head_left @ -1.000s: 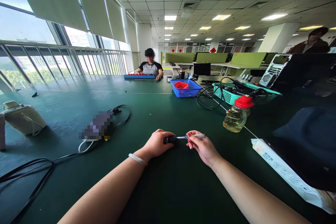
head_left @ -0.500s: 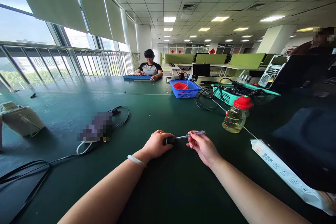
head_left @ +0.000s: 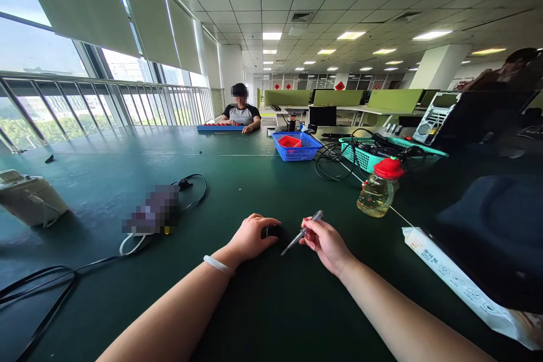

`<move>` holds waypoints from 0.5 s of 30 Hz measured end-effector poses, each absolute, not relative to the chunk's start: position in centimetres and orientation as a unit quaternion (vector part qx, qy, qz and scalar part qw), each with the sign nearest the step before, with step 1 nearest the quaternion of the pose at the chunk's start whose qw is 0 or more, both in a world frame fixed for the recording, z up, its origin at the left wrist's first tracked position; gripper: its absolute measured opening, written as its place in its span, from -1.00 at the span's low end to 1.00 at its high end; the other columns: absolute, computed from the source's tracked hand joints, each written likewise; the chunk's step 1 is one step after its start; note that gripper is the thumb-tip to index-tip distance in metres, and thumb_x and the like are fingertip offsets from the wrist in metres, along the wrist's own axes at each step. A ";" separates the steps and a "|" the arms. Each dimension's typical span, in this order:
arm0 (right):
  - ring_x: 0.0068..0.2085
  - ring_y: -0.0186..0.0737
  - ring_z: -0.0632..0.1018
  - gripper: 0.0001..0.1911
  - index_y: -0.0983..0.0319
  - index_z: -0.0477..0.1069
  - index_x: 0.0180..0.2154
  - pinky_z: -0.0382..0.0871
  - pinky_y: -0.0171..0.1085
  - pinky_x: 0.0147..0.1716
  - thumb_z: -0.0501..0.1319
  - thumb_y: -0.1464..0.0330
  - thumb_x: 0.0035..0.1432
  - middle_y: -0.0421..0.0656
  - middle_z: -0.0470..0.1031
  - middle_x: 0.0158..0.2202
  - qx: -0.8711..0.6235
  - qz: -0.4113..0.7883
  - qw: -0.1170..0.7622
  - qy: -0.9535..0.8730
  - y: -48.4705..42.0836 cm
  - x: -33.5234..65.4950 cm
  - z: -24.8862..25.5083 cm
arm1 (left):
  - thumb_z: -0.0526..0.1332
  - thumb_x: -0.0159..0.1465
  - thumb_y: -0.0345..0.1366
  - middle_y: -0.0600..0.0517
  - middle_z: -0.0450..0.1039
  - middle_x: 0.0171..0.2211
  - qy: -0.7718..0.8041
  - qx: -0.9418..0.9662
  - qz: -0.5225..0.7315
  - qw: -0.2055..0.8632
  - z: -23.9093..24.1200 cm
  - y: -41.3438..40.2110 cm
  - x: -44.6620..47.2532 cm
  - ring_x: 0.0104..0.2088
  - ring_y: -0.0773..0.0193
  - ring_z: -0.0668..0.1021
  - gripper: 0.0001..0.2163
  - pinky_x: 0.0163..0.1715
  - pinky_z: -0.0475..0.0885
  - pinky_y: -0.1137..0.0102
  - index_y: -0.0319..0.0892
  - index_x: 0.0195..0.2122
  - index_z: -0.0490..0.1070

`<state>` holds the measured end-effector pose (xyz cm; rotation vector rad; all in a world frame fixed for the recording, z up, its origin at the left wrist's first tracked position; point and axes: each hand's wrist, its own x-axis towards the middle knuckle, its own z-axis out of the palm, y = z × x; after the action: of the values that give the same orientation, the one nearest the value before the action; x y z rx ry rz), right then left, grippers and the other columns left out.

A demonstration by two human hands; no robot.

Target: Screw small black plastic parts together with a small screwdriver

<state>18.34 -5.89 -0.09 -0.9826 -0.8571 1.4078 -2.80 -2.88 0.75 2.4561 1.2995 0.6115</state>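
My left hand (head_left: pixel 253 238), with a white bangle at the wrist, is closed around a small black object shaped like a computer mouse (head_left: pixel 271 232) on the dark green table. The fingers hide much of it. Just to the right, my right hand (head_left: pixel 326 242) grips a screwdriver (head_left: pixel 302 232) by its clear handle. The shaft slants down to the left, and its tip stands apart from the black mouse, close to the table.
A bottle with a red lid (head_left: pixel 380 188) stands at the right, near a packet of wipes (head_left: pixel 453 285) and a dark bag or cloth. Farther back are a blue basket (head_left: pixel 297 153) and a green basket (head_left: pixel 360 157) with cables. A power adapter (head_left: pixel 155 209) lies left; a person (head_left: pixel 241 113) sits opposite.
The screwdriver has swung away from the black mouse; its tip now points down and left toward the table. My left hand keeps its hold on the mouse.
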 end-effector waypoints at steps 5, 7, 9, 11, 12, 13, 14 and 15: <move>-0.64 -0.39 0.30 -0.63 0.20 0.37 -0.45 0.18 -0.35 -0.63 0.38 0.06 -0.08 -0.35 0.24 -0.67 -0.413 0.523 0.626 -0.405 -5.9 18.3 0.1 | 0.33 0.13 -0.28 0.03 0.60 -0.07 0.455 0.852 0.208 0.154 1.1 -3.1 -2.8 0.01 0.09 0.51 -0.59 0.09 0.38 0.19 -0.03 0.05 0.51; -0.60 -0.36 0.34 -0.62 0.19 0.37 -0.40 0.15 -0.36 -0.63 0.35 0.04 -0.02 -0.31 0.30 -0.62 -0.421 0.470 0.636 -0.444 -6.1 18.4 0.2 | 0.33 0.12 -0.29 0.04 0.60 -0.06 0.456 0.852 0.200 0.162 1.2 -3.2 -2.7 0.02 0.08 0.50 -0.56 0.10 0.38 0.19 -0.03 0.07 0.50; -0.59 -0.36 0.33 -0.66 0.19 0.37 -0.37 0.18 -0.34 -0.61 0.27 0.05 0.10 -0.28 0.32 -0.58 -0.426 0.412 0.623 -0.510 -6.4 18.5 0.3 | 0.32 0.12 -0.31 0.05 0.59 -0.05 0.456 0.853 0.196 0.164 1.2 -3.2 -2.7 0.03 0.07 0.49 -0.56 0.11 0.37 0.18 -0.03 0.07 0.49; -0.59 -0.35 0.32 -0.72 0.18 0.37 -0.36 0.21 -0.32 -0.58 0.18 0.11 0.21 -0.28 0.32 -0.56 -0.422 0.343 0.599 -0.588 -6.9 18.5 0.4 | 0.31 0.13 -0.33 0.05 0.60 -0.05 0.457 0.852 0.199 0.158 1.2 -3.2 -2.7 0.03 0.07 0.49 -0.57 0.12 0.36 0.18 -0.03 0.07 0.49; -0.58 -0.34 0.33 -0.75 0.18 0.37 -0.36 0.22 -0.32 -0.56 0.14 0.15 0.25 -0.27 0.31 -0.56 -0.417 0.305 0.586 -0.624 -7.2 18.5 0.5 | 0.31 0.13 -0.33 0.05 0.60 -0.05 0.458 0.852 0.201 0.153 1.1 -3.2 -2.7 0.03 0.07 0.49 -0.57 0.12 0.36 0.17 -0.02 0.07 0.49; -0.56 -0.33 0.34 -0.77 0.18 0.36 -0.36 0.22 -0.32 -0.54 0.12 0.19 0.27 -0.27 0.32 -0.55 -0.411 0.266 0.575 -0.656 -7.5 18.4 0.6 | 0.31 0.14 -0.32 0.05 0.60 -0.06 0.458 0.852 0.204 0.147 1.0 -3.1 -2.7 0.03 0.07 0.49 -0.58 0.12 0.36 0.17 -0.02 0.06 0.49; -0.54 -0.32 0.36 -0.80 0.17 0.36 -0.35 0.24 -0.31 -0.52 0.10 0.24 0.29 -0.25 0.34 -0.53 -0.406 0.230 0.564 -0.681 -7.7 18.4 0.8 | 0.31 0.14 -0.32 0.05 0.60 -0.06 0.457 0.853 0.206 0.143 1.0 -3.1 -2.7 0.02 0.08 0.49 -0.58 0.12 0.36 0.17 -0.02 0.06 0.49; -0.52 -0.31 0.38 -0.82 0.17 0.36 -0.35 0.26 -0.31 -0.50 0.08 0.27 0.29 -0.23 0.37 -0.50 -0.403 0.199 0.555 -0.700 -7.9 18.3 0.9 | 0.31 0.14 -0.32 0.05 0.60 -0.06 0.457 0.853 0.208 0.140 0.9 -3.1 -2.7 0.02 0.08 0.50 -0.59 0.12 0.36 0.17 -0.02 0.06 0.49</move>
<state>18.29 -7.94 0.93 -0.9508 -1.6542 0.4703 -2.70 -3.09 0.93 2.4659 1.3208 0.5996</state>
